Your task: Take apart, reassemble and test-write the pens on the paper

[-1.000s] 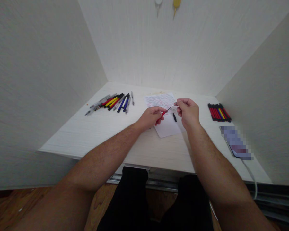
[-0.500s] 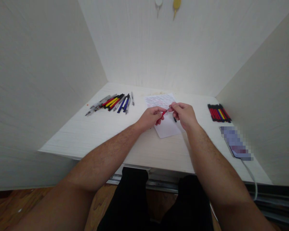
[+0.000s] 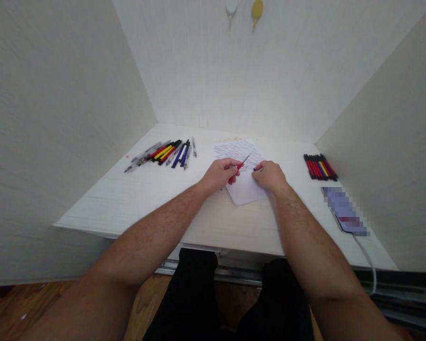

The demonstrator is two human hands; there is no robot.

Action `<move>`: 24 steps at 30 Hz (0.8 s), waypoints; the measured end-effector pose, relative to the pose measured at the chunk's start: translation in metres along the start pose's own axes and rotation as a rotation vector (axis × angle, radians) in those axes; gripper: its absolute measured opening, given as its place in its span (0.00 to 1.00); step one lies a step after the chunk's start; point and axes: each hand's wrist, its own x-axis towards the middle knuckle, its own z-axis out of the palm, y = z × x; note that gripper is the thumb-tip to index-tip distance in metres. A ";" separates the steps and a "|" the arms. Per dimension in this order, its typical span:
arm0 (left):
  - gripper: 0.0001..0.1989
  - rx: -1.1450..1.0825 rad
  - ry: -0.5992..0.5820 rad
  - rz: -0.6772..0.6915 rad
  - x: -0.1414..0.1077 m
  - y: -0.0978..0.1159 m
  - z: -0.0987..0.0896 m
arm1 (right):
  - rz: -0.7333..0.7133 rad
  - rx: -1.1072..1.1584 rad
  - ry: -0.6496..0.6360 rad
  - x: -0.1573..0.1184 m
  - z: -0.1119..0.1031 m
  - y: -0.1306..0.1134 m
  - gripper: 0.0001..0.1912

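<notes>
My left hand (image 3: pixel 220 175) is closed around a red pen barrel (image 3: pixel 239 167). A thin dark refill (image 3: pixel 246 158) sticks out of the barrel's upper end, pointing up and right. My right hand (image 3: pixel 270 175) is lower and a little apart to the right, its fingertips pinched on a small black pen part (image 3: pixel 256 169); most of that part is hidden by the fingers. Both hands are over a sheet of paper (image 3: pixel 246 193), whose far half is covered with rows of pen strokes.
Several loose pens (image 3: pixel 166 152), clear, red, yellow and blue, are heaped at the left. A tidy row of pens (image 3: pixel 319 167) lies by the right wall. Nearer me is a phone (image 3: pixel 344 210) with a white cable (image 3: pixel 371 265) running off the table edge (image 3: pixel 234 244).
My right hand has left the refill's tip and moved down to the paper, where its fingers have closed on the black part lying there. The left hand has kept the red barrel nearly still.
</notes>
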 end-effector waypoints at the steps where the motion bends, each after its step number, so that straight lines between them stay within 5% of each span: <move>1: 0.09 0.006 -0.002 0.002 0.000 0.000 0.000 | 0.002 0.057 0.010 0.002 0.000 0.000 0.09; 7: 0.09 0.039 -0.020 -0.019 -0.003 0.005 0.001 | 0.154 0.981 0.118 0.005 -0.017 -0.013 0.13; 10: 0.09 0.043 -0.024 -0.031 -0.004 0.006 0.002 | 0.161 1.264 0.155 0.002 -0.025 -0.019 0.13; 24: 0.10 0.103 -0.045 -0.034 -0.003 0.003 0.001 | 0.091 1.358 0.105 0.000 -0.021 -0.022 0.12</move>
